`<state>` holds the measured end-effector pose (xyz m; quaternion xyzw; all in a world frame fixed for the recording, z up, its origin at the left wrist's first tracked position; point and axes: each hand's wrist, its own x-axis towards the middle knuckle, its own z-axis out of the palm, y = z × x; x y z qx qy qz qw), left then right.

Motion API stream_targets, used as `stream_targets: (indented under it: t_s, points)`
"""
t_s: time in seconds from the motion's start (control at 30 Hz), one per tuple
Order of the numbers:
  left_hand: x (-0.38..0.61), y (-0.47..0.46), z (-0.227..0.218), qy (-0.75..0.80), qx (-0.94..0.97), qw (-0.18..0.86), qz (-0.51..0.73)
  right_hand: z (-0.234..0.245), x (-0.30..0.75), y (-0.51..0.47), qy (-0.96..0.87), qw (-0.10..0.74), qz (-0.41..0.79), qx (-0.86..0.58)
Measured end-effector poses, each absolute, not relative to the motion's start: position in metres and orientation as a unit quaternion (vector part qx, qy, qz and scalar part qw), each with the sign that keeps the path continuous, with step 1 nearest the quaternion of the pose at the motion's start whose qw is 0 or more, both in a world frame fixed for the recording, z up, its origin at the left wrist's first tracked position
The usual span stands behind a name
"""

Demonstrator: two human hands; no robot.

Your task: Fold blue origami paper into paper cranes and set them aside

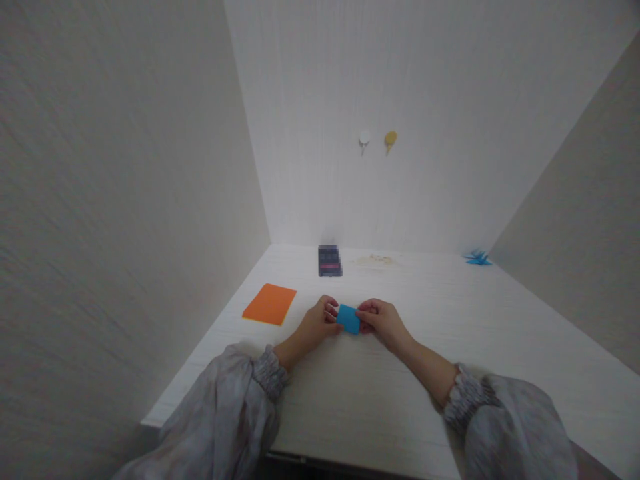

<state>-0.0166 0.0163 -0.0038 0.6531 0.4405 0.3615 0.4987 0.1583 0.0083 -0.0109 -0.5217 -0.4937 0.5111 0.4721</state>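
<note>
A small blue square of folded paper (349, 319) is held between my two hands, just above the white tabletop. My left hand (320, 319) has its thumb at the square's lower left edge, with the other fingers curled behind. On the opposite side, my right hand (381, 319) pinches the square's right edge between thumb and fingers. The fingertips behind the paper are partly hidden. To the left of my left hand lies a stack of orange paper sheets (270, 304), with a yellow edge showing along its bottom.
A dark pixelated block (330, 261) sits at the back of the white table (360, 413). Blue folded paper cranes (479, 258) rest in the far right corner. A white hook (365, 139) and a yellow hook (391, 139) are on the back wall. Panels rise on both sides.
</note>
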Motion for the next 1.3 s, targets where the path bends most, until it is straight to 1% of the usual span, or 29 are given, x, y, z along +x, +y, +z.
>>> stream_targets:
  t_s: [0.07,0.13,0.23,0.3,0.43,0.53,0.63,0.77,0.83,1.07,1.3]
  points:
    - [-0.018,0.015,-0.003,0.445,0.72,0.409,0.341,-0.011,0.158,0.009,-0.511,0.459,0.495,-0.533]
    - [-0.019,0.014,-0.001,0.428,0.775,0.342,0.314,-0.012,0.16,0.01,-0.553,0.433,0.445,-0.556]
    - [-0.021,0.012,0.002,0.401,0.822,0.282,0.291,-0.011,0.164,0.011,-0.634,0.377,0.324,-0.592]
    - [-0.022,0.011,0.004,0.398,0.835,0.253,0.283,-0.011,0.165,0.011,-0.664,0.353,0.269,-0.601]
    - [-0.021,0.011,0.007,0.368,0.867,0.226,0.249,-0.008,0.165,0.01,-0.701,0.319,0.217,-0.6]
    - [-0.021,0.011,0.008,0.344,0.881,0.232,0.228,-0.006,0.166,0.007,-0.745,0.278,0.143,-0.589]
    - [-0.022,0.012,0.007,0.341,0.879,0.243,0.227,-0.006,0.17,0.006,-0.806,0.252,0.076,-0.53]
    - [-0.025,0.015,0.003,0.34,0.873,0.258,0.237,-0.008,0.177,0.009,-0.884,0.229,0.082,-0.399]
    - [-0.026,0.016,0.001,0.339,0.871,0.26,0.244,-0.01,0.179,0.011,-0.893,0.231,0.097,-0.373]
    - [-0.026,0.015,0.0,0.372,0.854,0.269,0.243,-0.008,0.179,0.013,-0.883,0.24,0.132,-0.38]
    - [-0.025,0.014,0.002,0.379,0.849,0.277,0.24,-0.008,0.178,0.012,-0.869,0.272,0.162,-0.382]
